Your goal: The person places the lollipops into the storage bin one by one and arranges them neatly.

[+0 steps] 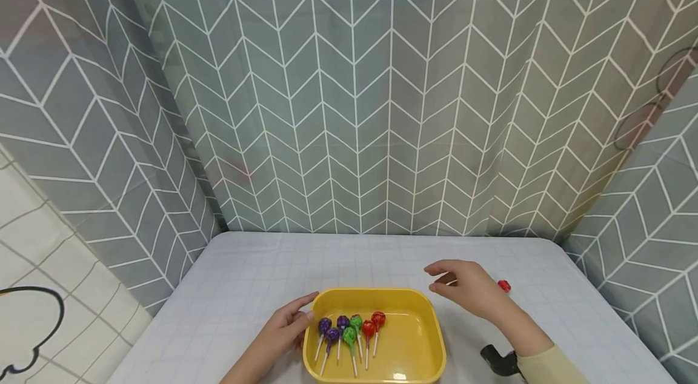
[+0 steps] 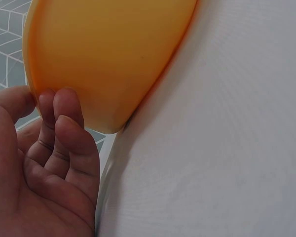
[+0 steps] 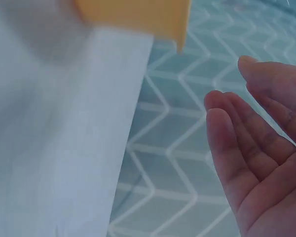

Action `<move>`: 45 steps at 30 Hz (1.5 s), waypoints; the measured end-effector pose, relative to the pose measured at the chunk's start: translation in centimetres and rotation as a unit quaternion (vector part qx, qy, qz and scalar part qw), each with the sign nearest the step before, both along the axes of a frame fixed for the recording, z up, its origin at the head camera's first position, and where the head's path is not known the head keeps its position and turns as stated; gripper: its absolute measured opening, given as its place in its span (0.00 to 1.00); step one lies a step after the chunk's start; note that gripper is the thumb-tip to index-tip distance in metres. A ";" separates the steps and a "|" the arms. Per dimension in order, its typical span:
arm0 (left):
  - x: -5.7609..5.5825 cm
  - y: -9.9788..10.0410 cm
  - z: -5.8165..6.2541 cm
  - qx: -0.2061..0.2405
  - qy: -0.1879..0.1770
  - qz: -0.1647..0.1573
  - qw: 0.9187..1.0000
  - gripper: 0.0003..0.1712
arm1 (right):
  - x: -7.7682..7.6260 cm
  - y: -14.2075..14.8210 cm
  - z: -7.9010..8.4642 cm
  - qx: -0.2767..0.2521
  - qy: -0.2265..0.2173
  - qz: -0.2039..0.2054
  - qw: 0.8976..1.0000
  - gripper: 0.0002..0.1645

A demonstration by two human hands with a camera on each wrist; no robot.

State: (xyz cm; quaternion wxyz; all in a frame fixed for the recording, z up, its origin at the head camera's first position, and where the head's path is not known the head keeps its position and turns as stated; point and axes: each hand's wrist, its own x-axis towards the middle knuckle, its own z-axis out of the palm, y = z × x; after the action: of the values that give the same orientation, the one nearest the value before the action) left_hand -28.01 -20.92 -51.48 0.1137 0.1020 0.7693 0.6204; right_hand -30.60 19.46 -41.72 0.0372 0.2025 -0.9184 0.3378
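A yellow tray (image 1: 431, 335) stands at the front of the table. My left hand (image 1: 280, 331) holds its left rim, thumb on the edge and fingers against the outer wall (image 2: 103, 64). Lollipops lie side by side in the tray's left half: three purple ones (image 1: 331, 336), two green ones (image 1: 349, 335) and two red ones (image 1: 368, 329). Above the table, off the tray's right rear corner, my right hand (image 1: 471, 288) hovers with nothing in it. Its fingers are loosely bent, thumb apart from them in the right wrist view.
A red candy head (image 1: 504, 286) shows on the white table (image 1: 262, 257) just beyond my right wrist. Beside the right sleeve is a black object (image 1: 498, 361). Grey curtains (image 1: 371, 129) with white chevrons hang behind the table and along its sides.
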 end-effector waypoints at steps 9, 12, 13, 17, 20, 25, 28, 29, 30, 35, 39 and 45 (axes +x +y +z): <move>-0.1 0.1 0.0 -0.006 -0.001 0.008 1.000 0.37 | -0.7 5.0 -0.3 -0.003 0.008 -0.052 0.999 0.20; -0.1 0.1 0.0 -0.007 -0.003 0.006 1.000 0.38 | -0.9 6.2 -0.5 0.000 0.009 -0.067 0.998 0.21; -0.2 0.1 0.0 -0.007 -0.005 0.005 1.000 0.38 | -1.0 6.6 -0.6 0.001 0.009 -0.071 0.997 0.21; -0.2 0.0 -0.1 -0.005 -0.013 0.002 1.000 0.38 | -1.4 7.7 -0.9 0.009 0.016 -0.083 0.996 0.22; -0.2 -0.2 -0.1 -0.002 -0.019 0.001 1.000 0.39 | -1.7 8.3 -1.1 0.001 0.009 -0.086 0.996 0.21; -0.1 -0.3 0.0 -0.001 -0.019 -0.003 1.000 0.39 | -2.1 9.8 -1.4 0.005 0.000 -0.101 0.995 0.23; -0.2 -0.2 -0.1 -0.004 -0.017 -0.003 1.000 0.38 | -2.3 11.1 -1.8 0.032 0.015 -0.117 0.992 0.22; -0.2 -0.2 -0.1 -0.005 -0.017 -0.002 1.000 0.38 | -2.4 11.5 -2.1 0.043 0.021 -0.123 0.991 0.22; -0.3 -0.2 -0.2 -0.006 -0.016 -0.002 1.000 0.38 | -2.6 11.9 -2.4 0.051 0.024 -0.127 0.990 0.22; -0.2 -0.2 -0.2 -0.012 -0.012 0.001 1.000 0.38 | -3.5 12.5 -3.9 0.081 0.011 -0.146 0.986 0.21; -0.2 -0.1 -0.2 -0.014 -0.010 0.003 1.000 0.37 | -3.8 12.6 -4.4 0.095 0.003 -0.156 0.983 0.22; -0.3 -0.1 -0.3 -0.014 -0.008 0.003 1.000 0.36 | -4.0 13.0 -5.2 0.095 0.005 -0.147 0.985 0.23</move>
State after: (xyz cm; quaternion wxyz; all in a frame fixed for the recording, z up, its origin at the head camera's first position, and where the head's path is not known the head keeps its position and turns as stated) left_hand -28.26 -21.00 -51.75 0.1193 0.0926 0.7773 0.6108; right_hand -34.65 32.42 -46.91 0.0715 0.0695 -0.9659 0.2390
